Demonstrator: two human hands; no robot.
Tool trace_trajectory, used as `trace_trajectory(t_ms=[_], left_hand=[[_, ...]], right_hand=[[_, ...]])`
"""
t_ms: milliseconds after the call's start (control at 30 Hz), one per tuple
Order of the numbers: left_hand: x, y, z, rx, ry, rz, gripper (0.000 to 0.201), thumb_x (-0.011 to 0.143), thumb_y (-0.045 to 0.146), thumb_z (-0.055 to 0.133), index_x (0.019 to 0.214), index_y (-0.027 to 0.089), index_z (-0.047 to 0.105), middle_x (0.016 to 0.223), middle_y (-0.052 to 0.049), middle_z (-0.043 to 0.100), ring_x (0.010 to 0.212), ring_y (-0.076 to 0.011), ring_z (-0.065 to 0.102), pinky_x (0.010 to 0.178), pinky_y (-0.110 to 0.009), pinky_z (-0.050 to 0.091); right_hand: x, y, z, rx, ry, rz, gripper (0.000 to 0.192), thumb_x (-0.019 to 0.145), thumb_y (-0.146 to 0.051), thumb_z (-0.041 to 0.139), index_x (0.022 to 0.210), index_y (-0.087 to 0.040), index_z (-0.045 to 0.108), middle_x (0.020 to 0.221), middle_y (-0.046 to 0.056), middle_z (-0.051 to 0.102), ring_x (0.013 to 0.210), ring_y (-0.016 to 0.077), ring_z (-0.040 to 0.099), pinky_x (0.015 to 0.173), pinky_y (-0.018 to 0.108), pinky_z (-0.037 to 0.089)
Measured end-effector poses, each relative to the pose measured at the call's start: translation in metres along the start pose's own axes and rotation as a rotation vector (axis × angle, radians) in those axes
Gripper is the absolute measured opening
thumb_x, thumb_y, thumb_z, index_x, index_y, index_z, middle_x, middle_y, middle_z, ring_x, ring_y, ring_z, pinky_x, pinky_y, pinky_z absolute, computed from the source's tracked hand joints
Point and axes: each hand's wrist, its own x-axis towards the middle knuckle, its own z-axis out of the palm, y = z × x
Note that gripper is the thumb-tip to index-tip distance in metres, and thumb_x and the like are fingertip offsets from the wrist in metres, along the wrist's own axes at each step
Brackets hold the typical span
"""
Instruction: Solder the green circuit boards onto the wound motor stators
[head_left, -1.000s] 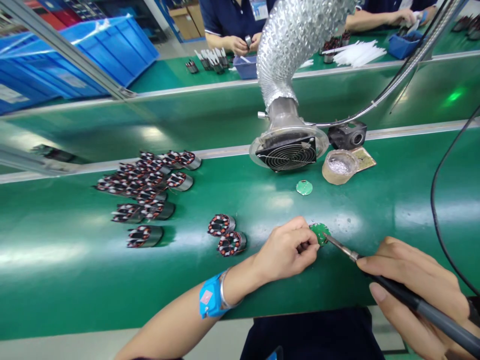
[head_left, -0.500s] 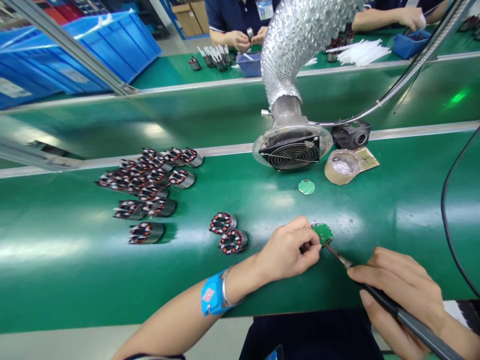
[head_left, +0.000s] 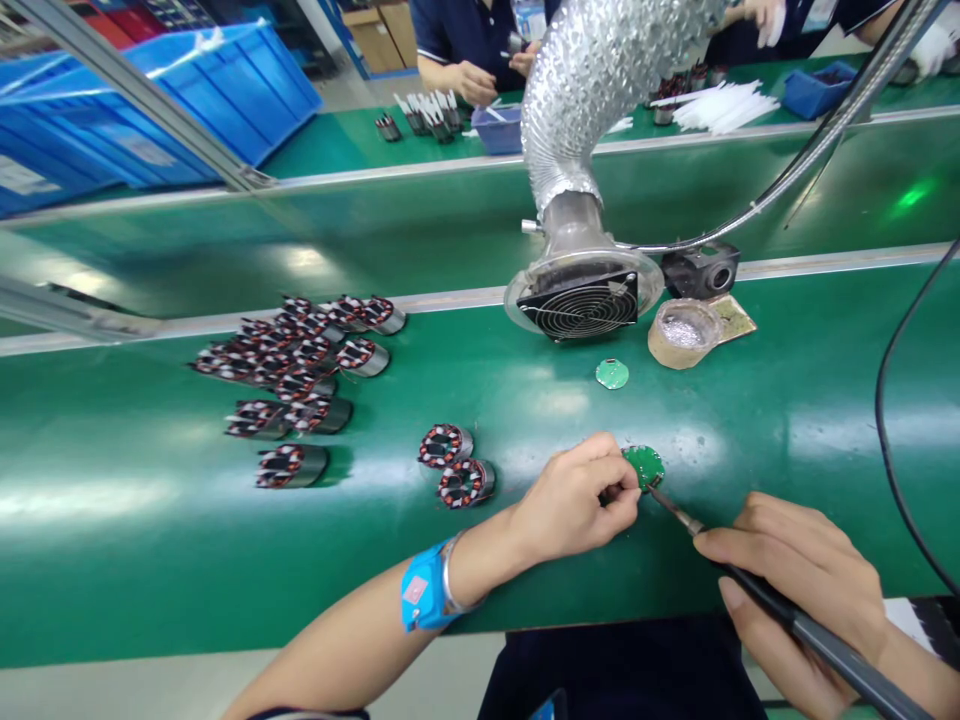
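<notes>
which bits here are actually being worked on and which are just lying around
In hand:
left hand steadying the round green board
right hand holding the soldering iron, tip at that board

Lying about:
spare green board
two stators beside the left hand
stator pile
fume fan
solder pot

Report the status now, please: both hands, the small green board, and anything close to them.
Left hand pinches round green board on belt. Right hand grips soldering iron, tip at board edge. Two wound stators just left, apart from the hand.
</notes>
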Motion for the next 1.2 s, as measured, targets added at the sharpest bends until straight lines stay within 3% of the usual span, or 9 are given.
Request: trace_trajectory(t_ms=[233, 433, 533, 700, 867, 1000, 1200], left_hand=[[0.000, 0.001, -0.001, 0.010, -0.015, -0.013, 0.008, 0.077, 0.012, 0.059, 0.071, 0.014, 0.064, 0.070, -0.001, 0.055, 0.059, -0.0089, 0.051, 0.055, -0.019, 0.041], [0.000, 0.001, -0.002, 0.007, -0.034, -0.017, 0.008, 0.076, 0.011, 0.058, 0.071, 0.014, 0.064, 0.070, -0.001, 0.056, 0.062, -0.0098, 0.053, 0.057, -0.020, 0.043], [0.000, 0.001, -0.002, 0.013, -0.036, -0.027, 0.008, 0.076, 0.012, 0.058, 0.072, 0.015, 0.064, 0.071, -0.001, 0.056, 0.063, -0.0100, 0.053, 0.057, -0.020, 0.043], [0.001, 0.002, -0.002, 0.008, -0.040, -0.033, 0.008, 0.075, 0.011, 0.058, 0.072, 0.014, 0.064, 0.072, -0.001, 0.056, 0.062, -0.0099, 0.054, 0.057, -0.020, 0.043], [0.001, 0.002, -0.002, 0.002, -0.033, -0.034, 0.008, 0.076, 0.012, 0.058, 0.071, 0.014, 0.064, 0.071, -0.001, 0.055, 0.062, -0.0096, 0.053, 0.056, -0.020, 0.042], [0.000, 0.000, 0.000, -0.006, -0.018, -0.030, 0.008, 0.076, 0.012, 0.058, 0.070, 0.015, 0.063, 0.071, -0.001, 0.055, 0.060, -0.0088, 0.052, 0.054, -0.019, 0.041], [0.000, 0.001, 0.000, 0.004, -0.009, -0.017, 0.008, 0.077, 0.013, 0.057, 0.071, 0.015, 0.063, 0.071, 0.000, 0.055, 0.059, -0.0087, 0.051, 0.054, -0.019, 0.041]], right_hand=[[0.008, -0.003, -0.009, -0.004, 0.050, 0.016, 0.027, 0.076, -0.004, 0.051, 0.098, -0.013, 0.063, 0.072, 0.005, 0.062, 0.062, 0.0182, 0.061, 0.054, 0.033, 0.049], [0.004, 0.015, 0.004, -0.009, 0.217, 0.046, 0.046, 0.081, -0.003, 0.057, 0.125, -0.016, 0.059, 0.074, 0.001, 0.063, 0.058, 0.0132, 0.059, 0.052, 0.027, 0.049], [0.006, 0.023, 0.012, -0.006, 0.183, 0.058, 0.046, 0.084, -0.004, 0.056, 0.127, -0.022, 0.058, 0.080, 0.001, 0.067, 0.063, 0.0127, 0.062, 0.057, 0.026, 0.053], [0.010, 0.022, 0.013, -0.005, 0.120, 0.041, 0.049, 0.087, -0.008, 0.054, 0.134, -0.021, 0.052, 0.079, 0.002, 0.064, 0.063, 0.0139, 0.061, 0.057, 0.028, 0.052], [-0.001, 0.007, -0.002, -0.151, 0.031, 0.006, 0.037, 0.086, -0.014, 0.054, 0.122, -0.019, 0.061, 0.076, 0.004, 0.059, 0.063, 0.0166, 0.059, 0.055, 0.031, 0.050], [-0.011, -0.006, -0.010, -0.166, -0.019, -0.034, 0.029, 0.081, -0.008, 0.054, 0.107, -0.017, 0.065, 0.068, 0.003, 0.059, 0.064, 0.0176, 0.061, 0.056, 0.030, 0.053], [-0.013, -0.006, 0.005, -0.125, 0.010, -0.045, 0.025, 0.080, -0.004, 0.052, 0.099, -0.014, 0.064, 0.068, 0.003, 0.060, 0.060, 0.0155, 0.059, 0.054, 0.030, 0.052]])
